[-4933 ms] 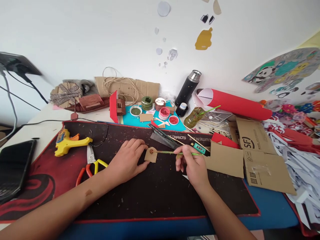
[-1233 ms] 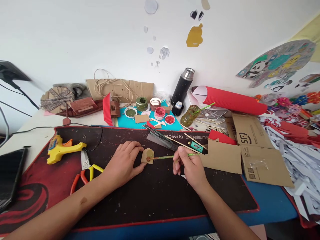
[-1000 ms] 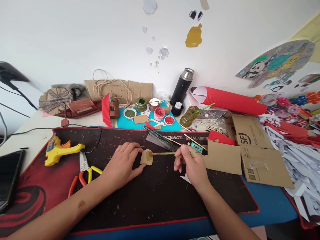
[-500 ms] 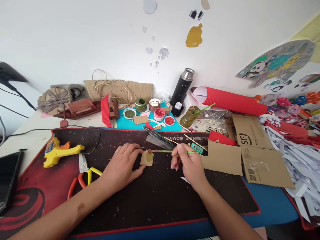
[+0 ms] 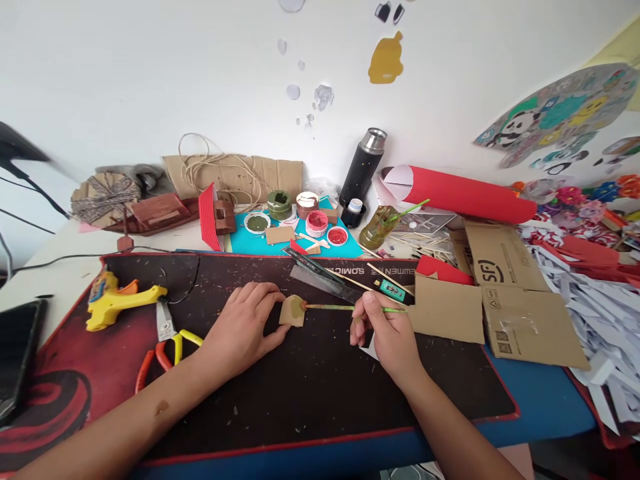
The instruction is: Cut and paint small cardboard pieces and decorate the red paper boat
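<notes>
The left hand (image 5: 250, 317) is half closed, with thumb and forefinger set at the left edge of a small cardboard piece (image 5: 291, 311), it seems so that the piece does not slide. This piece lies between the two hands, on the dark mat (image 5: 300, 393), and carries a darker, olive patch. The right hand (image 5: 384, 331) is closed in a pen-like grip on the green handle of a paintbrush (image 5: 330, 307); its brown tip touches the right edge of the piece. The long grip, far behind the tip, perhaps keeps the fingers away from paint.

Left of the left hand are the scissors (image 5: 167, 327) and, further, a yellow glue gun (image 5: 123, 303), placed apart from the work. Ahead of the hands, on the counter (image 5: 55, 250), stand the green paint jar (image 5: 279, 207) and red paint jar (image 5: 316, 225), open, probably within easy reach. The cloudy jar (image 5: 375, 230) beyond the right hand has another brush leaning in it. A larger cardboard sheet (image 5: 445, 310) lies just right of this hand.
</notes>
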`<action>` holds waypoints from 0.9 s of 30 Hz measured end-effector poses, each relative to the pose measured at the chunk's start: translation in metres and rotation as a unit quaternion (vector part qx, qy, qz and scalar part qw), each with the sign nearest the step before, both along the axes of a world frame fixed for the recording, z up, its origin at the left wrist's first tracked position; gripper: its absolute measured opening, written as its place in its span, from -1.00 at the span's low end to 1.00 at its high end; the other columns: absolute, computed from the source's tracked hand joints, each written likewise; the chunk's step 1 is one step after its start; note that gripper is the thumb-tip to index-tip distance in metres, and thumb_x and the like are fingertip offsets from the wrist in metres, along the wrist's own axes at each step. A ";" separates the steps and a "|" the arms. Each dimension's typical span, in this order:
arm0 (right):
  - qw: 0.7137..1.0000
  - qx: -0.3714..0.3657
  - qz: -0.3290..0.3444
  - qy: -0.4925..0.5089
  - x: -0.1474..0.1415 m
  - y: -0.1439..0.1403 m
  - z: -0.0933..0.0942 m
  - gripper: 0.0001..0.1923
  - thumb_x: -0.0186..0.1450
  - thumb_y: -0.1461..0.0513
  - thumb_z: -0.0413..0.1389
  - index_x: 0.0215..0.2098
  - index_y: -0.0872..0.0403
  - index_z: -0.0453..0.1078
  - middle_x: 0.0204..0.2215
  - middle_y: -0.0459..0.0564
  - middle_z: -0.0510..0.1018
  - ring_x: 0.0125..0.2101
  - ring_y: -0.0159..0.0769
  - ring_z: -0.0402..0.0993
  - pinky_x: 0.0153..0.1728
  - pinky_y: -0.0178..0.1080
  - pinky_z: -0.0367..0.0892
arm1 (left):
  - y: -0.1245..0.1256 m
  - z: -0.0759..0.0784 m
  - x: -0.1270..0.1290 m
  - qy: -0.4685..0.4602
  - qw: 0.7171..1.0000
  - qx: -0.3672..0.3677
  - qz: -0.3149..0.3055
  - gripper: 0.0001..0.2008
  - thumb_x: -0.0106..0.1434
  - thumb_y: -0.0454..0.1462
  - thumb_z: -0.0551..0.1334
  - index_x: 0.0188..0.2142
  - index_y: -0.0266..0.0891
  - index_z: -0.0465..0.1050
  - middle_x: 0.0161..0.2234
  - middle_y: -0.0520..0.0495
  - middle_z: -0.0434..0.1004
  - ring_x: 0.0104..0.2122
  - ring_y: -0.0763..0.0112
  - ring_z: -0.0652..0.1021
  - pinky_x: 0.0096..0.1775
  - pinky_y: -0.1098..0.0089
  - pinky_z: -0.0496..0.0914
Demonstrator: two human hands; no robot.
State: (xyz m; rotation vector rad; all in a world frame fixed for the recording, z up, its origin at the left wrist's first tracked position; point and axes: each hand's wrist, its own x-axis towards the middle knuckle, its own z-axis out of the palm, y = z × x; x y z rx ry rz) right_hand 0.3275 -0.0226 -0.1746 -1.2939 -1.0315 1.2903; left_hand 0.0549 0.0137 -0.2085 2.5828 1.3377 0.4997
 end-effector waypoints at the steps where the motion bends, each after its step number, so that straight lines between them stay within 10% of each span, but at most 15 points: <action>1: 1.000 -0.001 0.001 0.002 0.000 -0.001 0.001 -0.42 0.42 -0.23 0.20 -0.43 0.07 0.44 -0.71 -0.13 0.44 -0.69 -0.35 0.47 -0.66 -0.38 0.29 | 0.000 0.000 0.000 -0.002 1.000 -0.001 0.002 -0.71 0.36 -0.16 0.33 0.02 -0.20 0.48 0.07 -0.22 0.57 0.03 -0.01 0.55 0.04 0.02 0.41; 27: 1.000 -0.005 0.011 -0.011 0.002 -0.012 0.005 -0.42 0.41 -0.23 0.19 -0.45 0.06 0.43 -0.71 -0.14 0.43 -0.69 -0.36 0.46 -0.65 -0.38 0.28 | 0.000 0.003 0.001 0.009 1.000 -0.012 0.003 -0.68 0.37 -0.11 0.30 0.03 -0.20 0.51 0.08 -0.23 0.57 0.03 -0.03 0.55 0.06 -0.01 0.43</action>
